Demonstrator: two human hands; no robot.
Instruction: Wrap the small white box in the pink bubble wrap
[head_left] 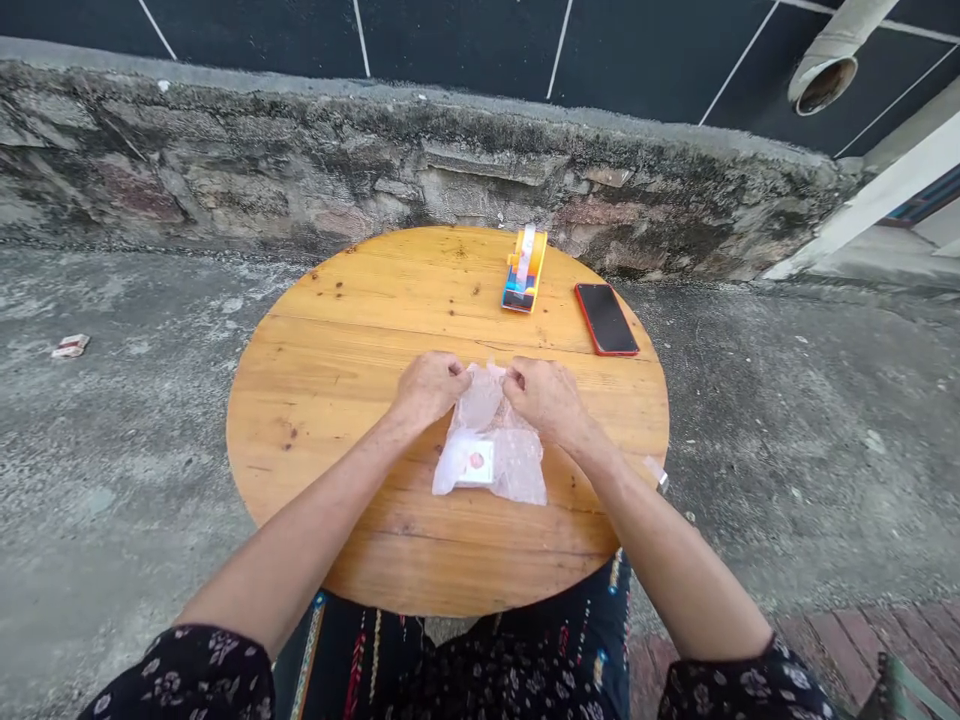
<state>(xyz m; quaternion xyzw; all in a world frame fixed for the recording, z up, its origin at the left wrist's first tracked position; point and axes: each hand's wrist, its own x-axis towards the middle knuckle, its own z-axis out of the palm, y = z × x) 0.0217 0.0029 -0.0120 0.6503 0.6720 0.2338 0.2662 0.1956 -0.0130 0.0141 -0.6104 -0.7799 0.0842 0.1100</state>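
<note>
A sheet of translucent bubble wrap [517,465] lies on the round wooden table, with a small white box [478,463] showing at its near left part. The box bears a reddish mark on top. My left hand [433,386] pinches the far left corner of the wrap between thumb and curled fingers. At the far right corner, my right hand [546,397] grips the wrap in the same way. Between the two hands the far edge of the wrap is bunched and slightly raised.
A yellow and blue tape dispenser [524,268] stands near the far edge of the wooden table [337,370]. To its right lies a phone [607,319] in a red case. Beyond the table runs a rough stone wall [300,180]; a pipe [829,70] juts out at upper right.
</note>
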